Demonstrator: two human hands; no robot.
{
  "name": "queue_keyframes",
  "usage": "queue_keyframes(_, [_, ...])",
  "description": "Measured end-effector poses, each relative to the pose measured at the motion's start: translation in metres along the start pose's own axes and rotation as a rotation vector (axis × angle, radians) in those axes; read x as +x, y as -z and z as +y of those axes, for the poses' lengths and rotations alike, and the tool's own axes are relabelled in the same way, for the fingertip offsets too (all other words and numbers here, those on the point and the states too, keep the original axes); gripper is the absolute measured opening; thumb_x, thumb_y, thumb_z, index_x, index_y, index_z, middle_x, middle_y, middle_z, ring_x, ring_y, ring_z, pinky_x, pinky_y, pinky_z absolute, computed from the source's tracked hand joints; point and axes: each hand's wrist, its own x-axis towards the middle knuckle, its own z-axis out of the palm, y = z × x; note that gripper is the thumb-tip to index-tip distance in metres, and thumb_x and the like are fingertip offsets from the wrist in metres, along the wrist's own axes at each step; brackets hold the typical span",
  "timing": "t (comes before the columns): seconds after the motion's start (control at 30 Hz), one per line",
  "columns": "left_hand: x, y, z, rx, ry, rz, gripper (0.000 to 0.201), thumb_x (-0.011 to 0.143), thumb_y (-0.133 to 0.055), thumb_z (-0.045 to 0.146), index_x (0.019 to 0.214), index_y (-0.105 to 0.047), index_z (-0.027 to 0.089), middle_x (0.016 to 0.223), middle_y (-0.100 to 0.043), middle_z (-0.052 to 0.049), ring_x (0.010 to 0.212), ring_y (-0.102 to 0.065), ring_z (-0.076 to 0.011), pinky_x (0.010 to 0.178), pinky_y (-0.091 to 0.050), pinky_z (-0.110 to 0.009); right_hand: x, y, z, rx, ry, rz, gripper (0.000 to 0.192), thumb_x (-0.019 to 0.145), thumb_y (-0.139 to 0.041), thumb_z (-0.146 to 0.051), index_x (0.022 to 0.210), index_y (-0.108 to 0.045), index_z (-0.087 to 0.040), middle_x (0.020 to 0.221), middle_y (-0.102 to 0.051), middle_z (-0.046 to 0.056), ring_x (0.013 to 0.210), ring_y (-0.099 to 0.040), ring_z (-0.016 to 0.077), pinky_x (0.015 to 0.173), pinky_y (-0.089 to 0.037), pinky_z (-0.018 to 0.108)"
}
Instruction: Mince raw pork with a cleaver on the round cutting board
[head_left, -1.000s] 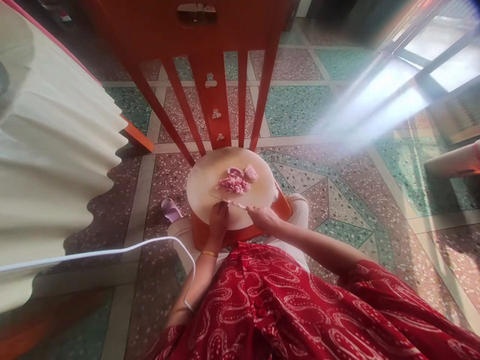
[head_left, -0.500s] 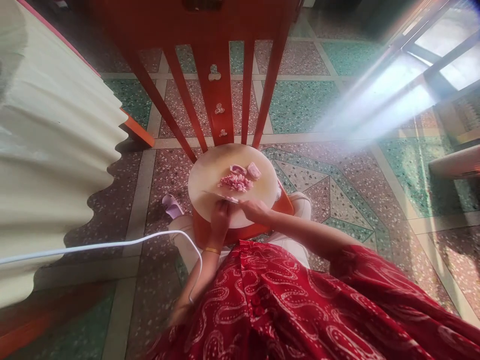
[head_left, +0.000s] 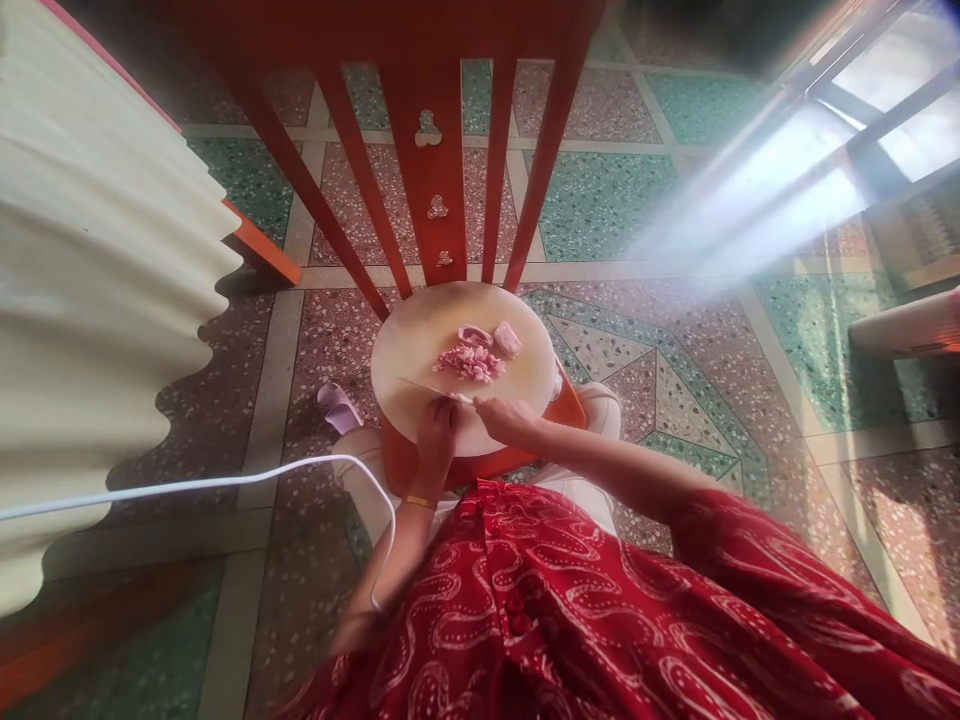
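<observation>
A round pale cutting board (head_left: 405,350) rests on the seat of a red-orange chair. My right hand (head_left: 508,420) is wrapped round the handle of a knife (head_left: 427,386), whose blade points left across the board. Close to the blade, at the board's near side, my left hand (head_left: 439,422) is closed with its fingers down; what it holds, if anything, is hidden. Just beyond the blade lies a heap of chopped pink meat (head_left: 471,364). Behind that heap are two larger pieces, a meat slice (head_left: 474,336) and a meat chunk (head_left: 507,340).
The chair back (head_left: 424,190) rises in front of me. A cream cloth (head_left: 97,300) hangs at the left, and a white cable (head_left: 225,482) crosses toward my left arm. A lilac slipper (head_left: 339,408) shows on the speckled tile floor (head_left: 607,210).
The view has shifted slightly. The knife's blade stands out a little more above my left hand, while both hands stay at the near side of the board.
</observation>
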Motion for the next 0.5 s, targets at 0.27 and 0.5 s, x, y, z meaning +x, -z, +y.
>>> queue_keyframes(0.27, [0.000,0.003,0.003,0.000,0.029,-0.019,0.024,0.091,-0.039,0.022,0.101,-0.060,0.015,0.097,-0.062,-0.012,0.095,-0.056,-0.0234,0.086,-0.046,-0.040,0.007,-0.002,0.005,0.046,0.031,0.059,0.033,0.089,-0.041,-0.017,0.121,-0.048,-0.016,0.102,-0.065,0.013,0.092,-0.062,0.0200,0.076,-0.045,0.028])
queue_keyframes(0.5, [-0.002,0.005,0.005,-0.010,0.055,0.089,0.024,0.091,-0.042,0.026,0.101,-0.061,0.015,0.100,-0.061,-0.011,0.096,-0.056,-0.0217,0.086,-0.047,-0.038,-0.032,-0.011,0.033,0.007,-0.106,0.031,0.028,0.090,-0.040,-0.018,0.115,-0.052,-0.016,0.088,-0.067,0.010,0.079,-0.064,0.0181,0.068,-0.045,0.025])
